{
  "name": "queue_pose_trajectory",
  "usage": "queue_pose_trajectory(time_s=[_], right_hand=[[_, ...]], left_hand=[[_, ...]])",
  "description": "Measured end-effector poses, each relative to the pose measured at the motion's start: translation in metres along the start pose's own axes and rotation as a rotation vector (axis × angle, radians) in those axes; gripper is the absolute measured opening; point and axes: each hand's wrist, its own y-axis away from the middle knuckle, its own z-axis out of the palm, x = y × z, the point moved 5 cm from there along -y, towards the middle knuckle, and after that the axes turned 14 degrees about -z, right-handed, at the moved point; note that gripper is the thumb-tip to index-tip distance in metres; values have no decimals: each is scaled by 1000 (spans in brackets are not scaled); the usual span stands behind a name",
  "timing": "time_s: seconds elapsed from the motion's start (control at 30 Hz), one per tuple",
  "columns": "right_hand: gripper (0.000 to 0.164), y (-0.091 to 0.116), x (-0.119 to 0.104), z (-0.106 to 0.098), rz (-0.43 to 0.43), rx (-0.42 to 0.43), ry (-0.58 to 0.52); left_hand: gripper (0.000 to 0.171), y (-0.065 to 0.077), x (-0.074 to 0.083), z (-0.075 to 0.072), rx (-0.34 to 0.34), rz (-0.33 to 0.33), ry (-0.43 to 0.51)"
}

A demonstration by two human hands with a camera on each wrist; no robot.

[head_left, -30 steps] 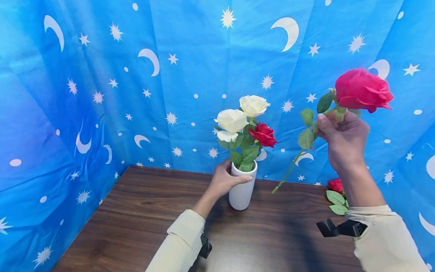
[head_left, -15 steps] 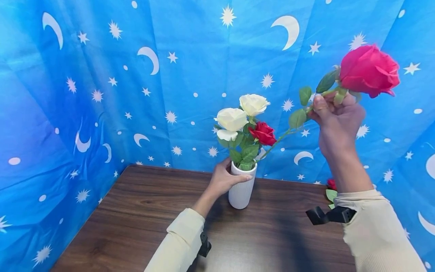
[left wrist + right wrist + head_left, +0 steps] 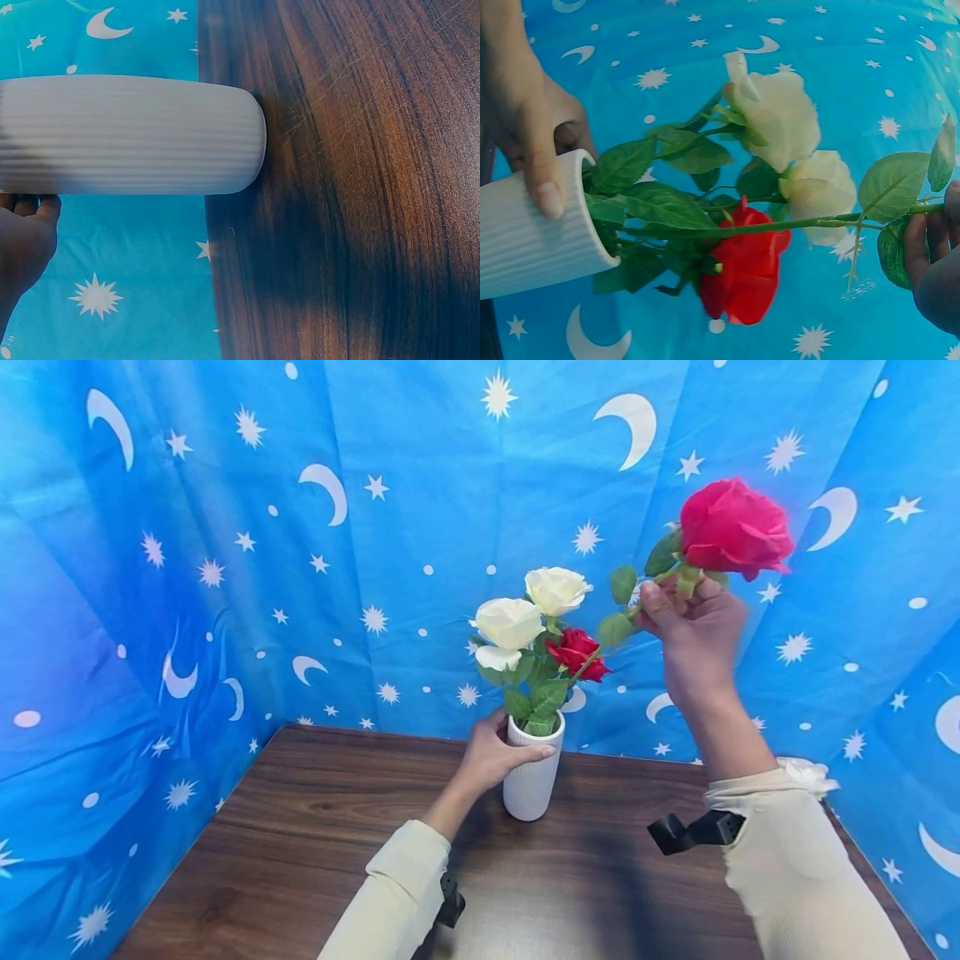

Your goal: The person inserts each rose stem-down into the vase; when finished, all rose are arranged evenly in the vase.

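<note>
My left hand (image 3: pixel 491 756) grips the white ribbed vase (image 3: pixel 531 781) near its rim, thumb across the front. Upright on the table, the vase holds two white roses (image 3: pixel 508 622) and a red rose (image 3: pixel 577 653) with green leaves. Up to the right, my right hand (image 3: pixel 701 631) pinches the stem of a large pinkish-red rose (image 3: pixel 735 527) just under its bloom. That rose's stem (image 3: pixel 802 224) slants down to the vase mouth in the right wrist view; its lower end is lost among leaves there. In the left wrist view, the vase's base (image 3: pixel 240 142) meets the table.
A dark wood-grain table (image 3: pixel 337 860) lies beneath the vase. Behind it hangs a blue cloth (image 3: pixel 420 468) with white moons and stars. A white, petal-like thing (image 3: pixel 808 774) shows partly behind my right sleeve, at the table's right side.
My right hand rose with the large rose, then moved left and slightly down, bringing the stem to the vase mouth. The red rose lying at right is now hidden by the arm. My left hand stayed.
</note>
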Motion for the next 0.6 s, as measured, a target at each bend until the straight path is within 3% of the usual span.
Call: queue_pose_trajectory(time_s=[0.33,0.6], right_hand=[[7,18,22,6,126,-123,169],[11,30,32,16,116,-215,235]], left_hand=[[70,0,-1,0,-1,0,-7],[68,0,0,0,0,16,0]])
